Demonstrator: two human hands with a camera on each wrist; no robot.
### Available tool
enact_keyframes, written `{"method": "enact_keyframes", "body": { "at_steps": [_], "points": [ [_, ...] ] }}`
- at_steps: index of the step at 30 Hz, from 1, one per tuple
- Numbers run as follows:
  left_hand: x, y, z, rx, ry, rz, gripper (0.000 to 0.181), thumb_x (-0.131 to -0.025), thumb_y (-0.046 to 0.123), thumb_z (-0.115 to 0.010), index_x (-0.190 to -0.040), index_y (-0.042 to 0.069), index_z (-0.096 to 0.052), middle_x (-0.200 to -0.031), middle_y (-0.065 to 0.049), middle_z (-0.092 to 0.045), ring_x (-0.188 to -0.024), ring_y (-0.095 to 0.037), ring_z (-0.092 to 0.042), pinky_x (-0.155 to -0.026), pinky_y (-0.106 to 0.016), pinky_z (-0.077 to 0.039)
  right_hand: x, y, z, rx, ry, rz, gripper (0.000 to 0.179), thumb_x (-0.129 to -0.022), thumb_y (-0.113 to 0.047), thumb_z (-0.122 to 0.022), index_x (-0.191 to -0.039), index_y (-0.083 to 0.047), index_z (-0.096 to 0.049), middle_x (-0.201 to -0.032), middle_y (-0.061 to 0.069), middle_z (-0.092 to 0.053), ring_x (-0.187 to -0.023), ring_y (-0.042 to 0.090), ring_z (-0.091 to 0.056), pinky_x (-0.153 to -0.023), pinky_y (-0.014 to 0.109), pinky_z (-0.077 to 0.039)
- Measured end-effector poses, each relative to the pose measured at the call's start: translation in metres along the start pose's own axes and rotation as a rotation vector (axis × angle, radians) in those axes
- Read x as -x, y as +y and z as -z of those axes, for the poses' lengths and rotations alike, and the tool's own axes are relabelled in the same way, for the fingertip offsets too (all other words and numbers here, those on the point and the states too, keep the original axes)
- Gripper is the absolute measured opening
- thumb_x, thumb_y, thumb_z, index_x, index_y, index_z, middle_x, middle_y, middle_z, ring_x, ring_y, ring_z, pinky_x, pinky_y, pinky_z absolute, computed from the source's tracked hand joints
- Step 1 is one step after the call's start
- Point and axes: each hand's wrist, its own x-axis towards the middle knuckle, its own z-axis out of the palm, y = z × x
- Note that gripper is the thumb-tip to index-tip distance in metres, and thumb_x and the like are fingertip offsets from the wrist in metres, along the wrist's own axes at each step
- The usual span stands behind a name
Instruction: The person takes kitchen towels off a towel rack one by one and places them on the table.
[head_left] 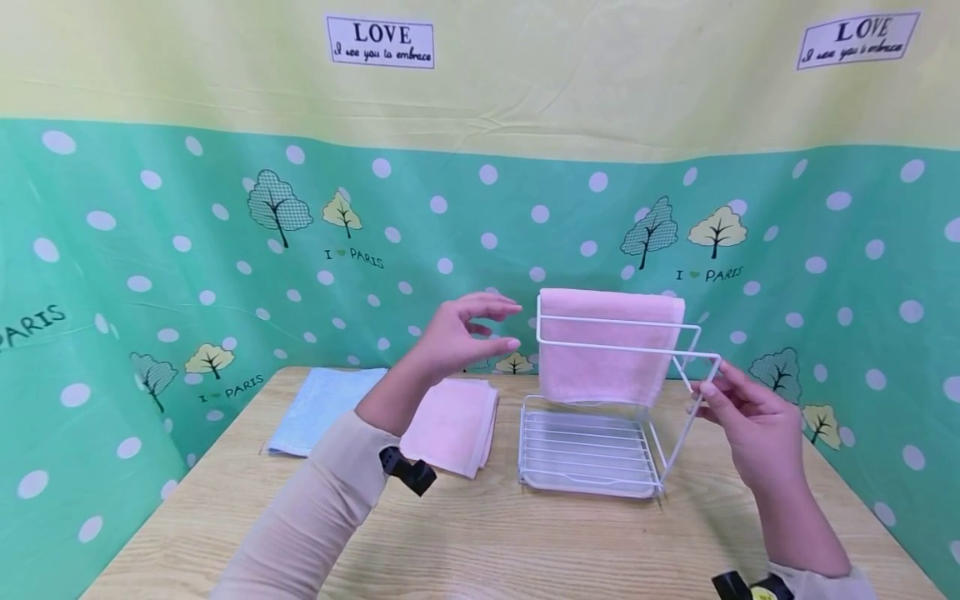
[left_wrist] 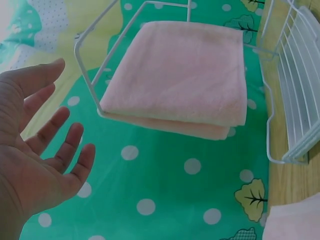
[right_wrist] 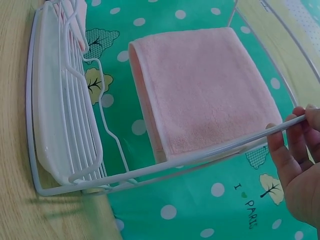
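Observation:
A white wire rack stands on the table with a pink towel draped over its rear top bar. My right hand pinches the rack's right upright near the top, thumb and fingers around the wire in the right wrist view. Left of the rack, my left hand hovers with fingers spread and loosely bent. The left wrist view shows that hand apart from the wire and the hanging towel, holding nothing.
A folded pink towel stack lies on the wooden table, left of the rack. Beside it is a folded blue towel, partly behind my left arm. The rack's base holds a pale tray. A polka-dot curtain hangs behind.

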Motion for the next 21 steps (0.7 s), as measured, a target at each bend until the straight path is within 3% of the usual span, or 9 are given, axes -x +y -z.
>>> {"method": "enact_keyframes", "body": {
  "at_steps": [5, 21],
  "points": [
    [-0.009, 0.003, -0.003, -0.013, -0.005, -0.01, 0.041, -0.079, 0.016, -0.082, -0.118, 0.009, -0.071, -0.126, -0.001, -0.062, -0.113, -0.027, -0.057, -0.091, -0.048, -0.051, 0.0, -0.001, -0.002, -0.022, 0.03, -0.011, 0.044, -0.09, -0.002, -0.067, -0.132, -0.001, -0.058, -0.092, 0.001, -0.071, -0.076, 0.012, -0.069, -0.068, 0.025, -0.057],
    [-0.034, 0.015, -0.011, -0.041, -0.018, 0.046, 0.039, -0.08, 0.014, -0.082, -0.118, 0.011, -0.072, -0.125, 0.002, -0.062, -0.109, -0.022, -0.056, -0.087, -0.032, -0.053, 0.0, -0.005, -0.004, 0.031, 0.057, 0.001, 0.045, -0.088, -0.002, -0.07, -0.132, -0.006, -0.06, -0.093, 0.001, -0.07, -0.076, 0.01, -0.068, -0.067, 0.025, -0.056]
  ]
}}
